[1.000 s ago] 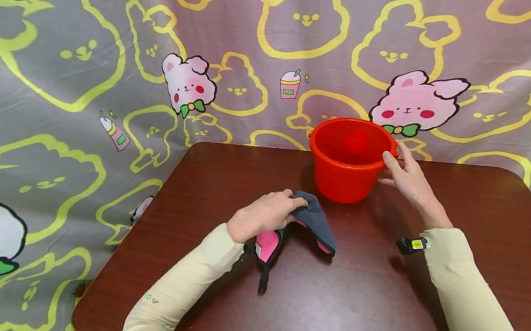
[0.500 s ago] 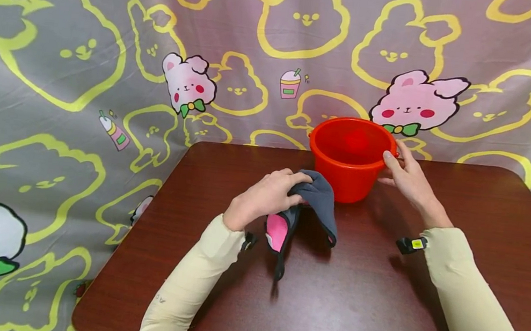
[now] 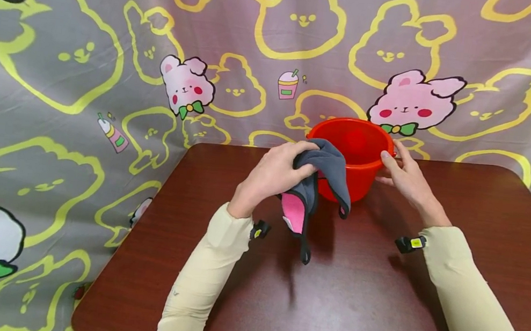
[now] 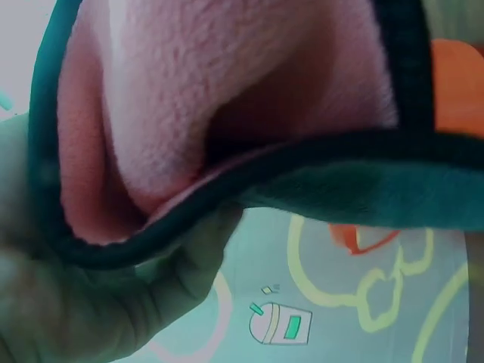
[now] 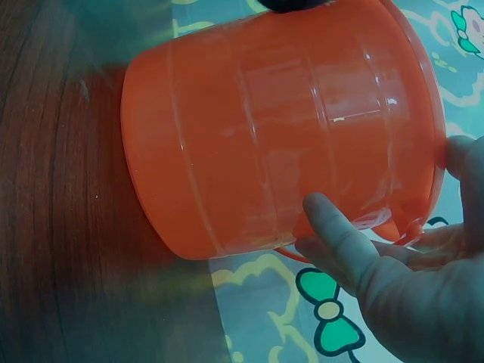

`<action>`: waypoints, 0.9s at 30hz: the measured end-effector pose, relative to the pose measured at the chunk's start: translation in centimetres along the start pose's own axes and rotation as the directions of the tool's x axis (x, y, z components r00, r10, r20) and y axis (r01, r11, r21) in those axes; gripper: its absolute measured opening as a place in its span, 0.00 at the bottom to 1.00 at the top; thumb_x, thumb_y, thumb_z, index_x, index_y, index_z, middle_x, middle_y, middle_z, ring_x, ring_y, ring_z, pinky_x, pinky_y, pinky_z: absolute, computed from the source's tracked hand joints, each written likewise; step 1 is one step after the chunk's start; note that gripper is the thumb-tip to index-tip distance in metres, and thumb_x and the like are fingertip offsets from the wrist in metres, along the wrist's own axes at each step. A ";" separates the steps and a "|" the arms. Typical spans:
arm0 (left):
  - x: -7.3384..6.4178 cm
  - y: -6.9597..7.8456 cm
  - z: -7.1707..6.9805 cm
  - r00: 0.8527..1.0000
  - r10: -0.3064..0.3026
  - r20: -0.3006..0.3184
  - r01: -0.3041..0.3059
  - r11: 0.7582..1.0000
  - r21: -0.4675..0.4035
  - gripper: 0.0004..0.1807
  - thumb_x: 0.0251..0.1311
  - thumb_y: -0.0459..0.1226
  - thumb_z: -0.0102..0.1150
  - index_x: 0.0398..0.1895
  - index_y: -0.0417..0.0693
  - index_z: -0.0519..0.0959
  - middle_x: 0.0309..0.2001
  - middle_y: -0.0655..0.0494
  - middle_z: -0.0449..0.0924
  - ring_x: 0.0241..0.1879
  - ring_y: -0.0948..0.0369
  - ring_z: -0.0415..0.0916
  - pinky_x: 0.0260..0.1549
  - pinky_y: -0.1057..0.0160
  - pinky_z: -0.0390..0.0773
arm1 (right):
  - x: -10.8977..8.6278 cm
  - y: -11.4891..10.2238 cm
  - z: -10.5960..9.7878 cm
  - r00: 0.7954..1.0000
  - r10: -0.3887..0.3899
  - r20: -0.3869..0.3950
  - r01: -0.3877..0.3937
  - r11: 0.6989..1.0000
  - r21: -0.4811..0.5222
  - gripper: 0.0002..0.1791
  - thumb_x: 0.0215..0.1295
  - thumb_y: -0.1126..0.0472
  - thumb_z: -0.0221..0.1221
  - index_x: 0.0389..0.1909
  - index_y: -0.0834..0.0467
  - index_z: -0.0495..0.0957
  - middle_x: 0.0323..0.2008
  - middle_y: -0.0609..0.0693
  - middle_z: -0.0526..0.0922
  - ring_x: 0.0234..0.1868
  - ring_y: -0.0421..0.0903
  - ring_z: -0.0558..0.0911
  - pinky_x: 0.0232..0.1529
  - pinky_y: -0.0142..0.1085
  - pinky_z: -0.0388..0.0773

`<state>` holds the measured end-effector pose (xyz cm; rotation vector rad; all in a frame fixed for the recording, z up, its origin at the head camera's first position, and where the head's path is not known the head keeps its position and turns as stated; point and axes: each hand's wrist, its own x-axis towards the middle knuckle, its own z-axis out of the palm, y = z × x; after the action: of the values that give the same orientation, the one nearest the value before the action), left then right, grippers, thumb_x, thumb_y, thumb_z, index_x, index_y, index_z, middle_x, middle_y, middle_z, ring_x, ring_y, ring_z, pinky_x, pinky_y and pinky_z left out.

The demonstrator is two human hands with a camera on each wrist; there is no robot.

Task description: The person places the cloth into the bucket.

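My left hand (image 3: 277,171) has a grey cloth (image 3: 333,166) pinched by the red bucket (image 3: 364,182)'s near side, right hand (image 3: 409,183) holding the bucket's rim on the worktop (image 3: 352,315). Guessing it's the loading step: next, over the rim and let go. Left wrist cam peers into the fuzzy pink lining (image 4: 174,113); head cam only gets a patch.

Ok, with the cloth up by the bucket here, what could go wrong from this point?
The cloth hangs loosely from the left hand, so its dangling loop might catch on the rim of the bucket. A bump or tug could then tip or slide the bucket, since the right hand touches only one side of it.
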<state>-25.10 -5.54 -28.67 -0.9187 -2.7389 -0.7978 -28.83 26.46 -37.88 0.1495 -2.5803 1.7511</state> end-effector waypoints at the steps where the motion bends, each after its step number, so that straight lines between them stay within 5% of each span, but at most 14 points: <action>1: 0.3 0.1 -0.1 1.000 0.004 -0.020 -0.004 1.000 -0.008 0.22 0.66 0.47 0.58 0.62 0.59 0.75 0.56 0.56 0.79 0.50 0.59 0.75 0.54 0.58 0.75 | 0.0 0.0 0.0 1.000 -0.002 -0.001 0.002 1.000 0.004 0.42 0.73 0.39 0.46 0.79 0.42 0.34 0.69 0.64 0.59 0.60 0.57 0.75 0.43 0.31 0.83; 12: 4.1 1.7 -0.9 0.982 -0.061 -0.176 0.031 0.985 -0.169 0.22 0.66 0.47 0.54 0.64 0.60 0.73 0.60 0.56 0.76 0.52 0.60 0.73 0.54 0.60 0.73 | 0.4 0.1 -0.3 1.000 -0.008 0.015 0.007 1.000 0.022 0.42 0.74 0.41 0.46 0.79 0.43 0.35 0.69 0.64 0.60 0.48 0.36 0.78 0.43 0.30 0.83; 20: 6.5 2.9 -1.0 0.957 -0.162 -0.242 0.088 0.953 -0.289 0.24 0.66 0.48 0.53 0.66 0.63 0.71 0.64 0.61 0.73 0.55 0.60 0.72 0.58 0.61 0.71 | 0.2 0.1 -0.3 1.000 -0.007 0.019 0.006 0.999 0.052 0.43 0.72 0.39 0.47 0.79 0.43 0.35 0.70 0.63 0.60 0.46 0.34 0.79 0.44 0.31 0.83; 27: 8.5 3.7 -0.6 0.937 -0.127 -0.325 -0.016 0.914 -0.405 0.24 0.66 0.44 0.55 0.67 0.60 0.71 0.62 0.55 0.75 0.49 0.61 0.78 0.51 0.68 0.73 | 0.2 0.2 -0.3 0.999 -0.024 0.037 0.021 0.997 0.079 0.42 0.73 0.41 0.48 0.79 0.41 0.36 0.70 0.63 0.59 0.46 0.33 0.81 0.51 0.36 0.80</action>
<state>-29.76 1.02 -24.03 -0.6760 -2.3421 -1.4246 -29.01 26.83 -37.91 0.2141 -2.5255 1.8616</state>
